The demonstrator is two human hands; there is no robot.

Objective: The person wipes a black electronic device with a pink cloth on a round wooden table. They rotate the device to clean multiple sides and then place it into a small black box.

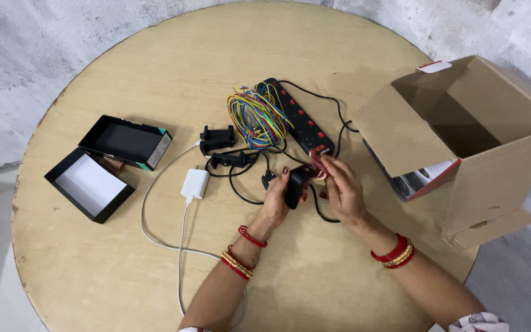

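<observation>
My left hand [276, 201] grips a small black adapter [295, 184] with a black cord trailing from it, held just above the round wooden table [124, 270]. My right hand [341, 189] touches the top end of the same adapter with its fingertips. Just beyond the hands lies a black power strip [299, 118] with red switches. A coil of multicoloured wires [257, 117] rests against the strip's left side.
A white charger [195, 183] with a long white cable lies left of the hands. Two black plugs [217, 138] sit near it. An open black box and its lid [90, 183] are at the far left. An open cardboard box [471, 144] stands at the right edge.
</observation>
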